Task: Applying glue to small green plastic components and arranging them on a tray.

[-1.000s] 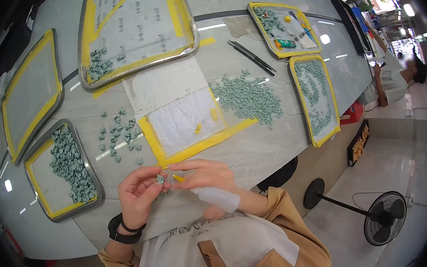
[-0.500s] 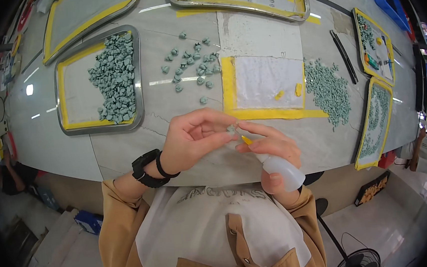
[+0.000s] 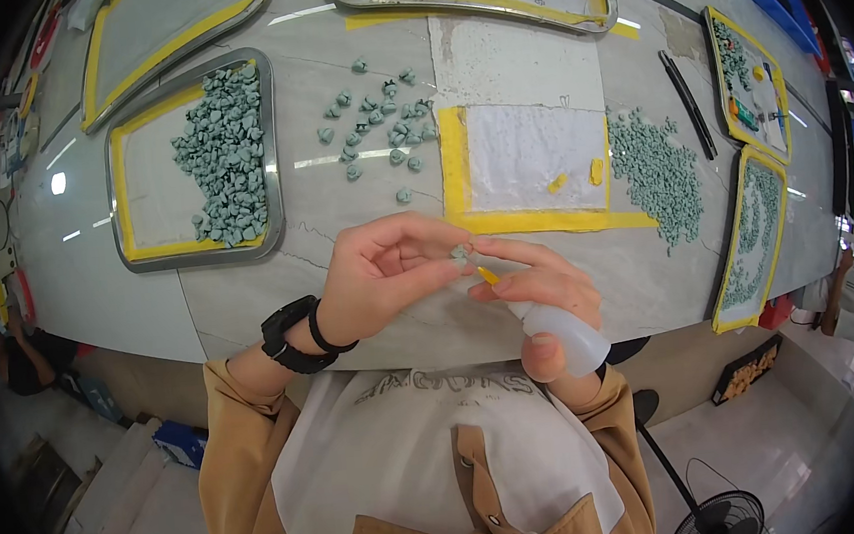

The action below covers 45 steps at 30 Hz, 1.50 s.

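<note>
Over the grey marbled tabletop (image 3: 258,290), mid-frame, the left hand (image 3: 376,279) pinched a grey-green lump (image 3: 460,252); the right hand (image 3: 554,285) held a translucent bottle (image 3: 571,339).

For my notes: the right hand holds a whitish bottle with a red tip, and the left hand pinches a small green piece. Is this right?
The tip is yellow, not red, as the head view shows. The right hand does hold the whitish bottle; the left hand pinches the green piece.
</note>
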Tool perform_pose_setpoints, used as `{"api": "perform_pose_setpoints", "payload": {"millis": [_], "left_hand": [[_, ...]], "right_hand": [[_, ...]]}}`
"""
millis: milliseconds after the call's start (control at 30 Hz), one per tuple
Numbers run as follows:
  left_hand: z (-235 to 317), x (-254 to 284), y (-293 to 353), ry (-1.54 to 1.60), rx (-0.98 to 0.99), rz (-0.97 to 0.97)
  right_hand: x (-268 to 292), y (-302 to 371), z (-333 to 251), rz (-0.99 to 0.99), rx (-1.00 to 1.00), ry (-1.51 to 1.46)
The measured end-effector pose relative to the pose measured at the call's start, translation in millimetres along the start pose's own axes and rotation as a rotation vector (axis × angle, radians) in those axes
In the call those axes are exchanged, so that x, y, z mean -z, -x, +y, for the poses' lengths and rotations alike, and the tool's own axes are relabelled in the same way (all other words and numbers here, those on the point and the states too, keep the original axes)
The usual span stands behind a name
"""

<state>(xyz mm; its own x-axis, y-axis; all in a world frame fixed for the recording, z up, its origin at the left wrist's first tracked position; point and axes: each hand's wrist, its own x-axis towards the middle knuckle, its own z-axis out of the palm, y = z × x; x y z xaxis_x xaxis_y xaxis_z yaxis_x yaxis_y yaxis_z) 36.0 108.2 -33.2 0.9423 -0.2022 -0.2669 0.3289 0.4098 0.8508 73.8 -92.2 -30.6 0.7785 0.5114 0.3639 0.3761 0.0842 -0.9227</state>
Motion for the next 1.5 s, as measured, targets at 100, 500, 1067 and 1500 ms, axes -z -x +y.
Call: {"api": "perform_pose_setpoints", "payload": {"millis": [100, 500, 1067, 1500], "left_hand": [[0, 0, 0, 0.027, 0.003, 0.007], [-1, 3, 0, -0.058, -0.069, 0.116], [-4, -2, -2, -0.098, -0.017, 0.048], [-4, 1, -1, -0.108, -0.017, -0.021]], "right_hand": [[2, 1, 0, 0.000, -0.023, -0.027], [21, 1, 2, -0.023, 0.079, 0.483], [143, 92, 7, 0.578, -0.420, 1.086], [151, 87, 8, 0.429, -0.405, 1.120]]}}
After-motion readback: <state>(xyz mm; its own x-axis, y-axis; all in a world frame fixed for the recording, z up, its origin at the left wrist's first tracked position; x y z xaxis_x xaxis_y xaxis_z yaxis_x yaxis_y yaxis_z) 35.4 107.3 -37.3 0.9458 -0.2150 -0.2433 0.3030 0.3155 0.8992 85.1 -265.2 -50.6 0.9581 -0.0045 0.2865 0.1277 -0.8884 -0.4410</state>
